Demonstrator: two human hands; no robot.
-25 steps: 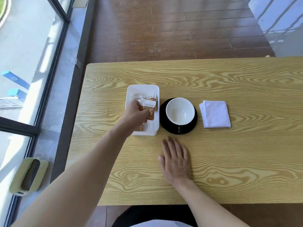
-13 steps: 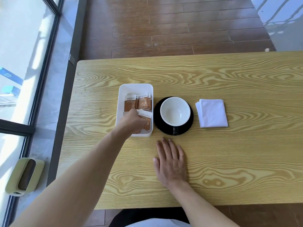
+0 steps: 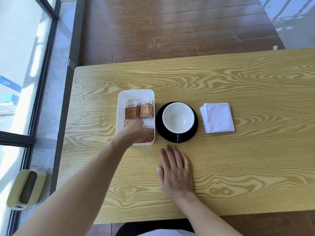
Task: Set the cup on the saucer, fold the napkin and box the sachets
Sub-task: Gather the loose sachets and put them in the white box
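Observation:
A white box sits left of centre on the wooden table. Brown-and-white sachets lie in its far half, and another sachet lies flat in its near half. My left hand reaches into the near half with its fingers down on the sachets; whether it grips one is hidden. A white cup stands on the black saucer right of the box. A folded white napkin lies right of the saucer. My right hand rests flat on the table in front of the saucer.
The table's left edge runs close to a glass window wall. A pale green container stands on the floor by the window. Brown wooden floor lies beyond the table's far edge.
My left hand has carried a sachet from above the box's middle down into its near half, where the sachet now lies flat. The right hand has stayed flat on the table.

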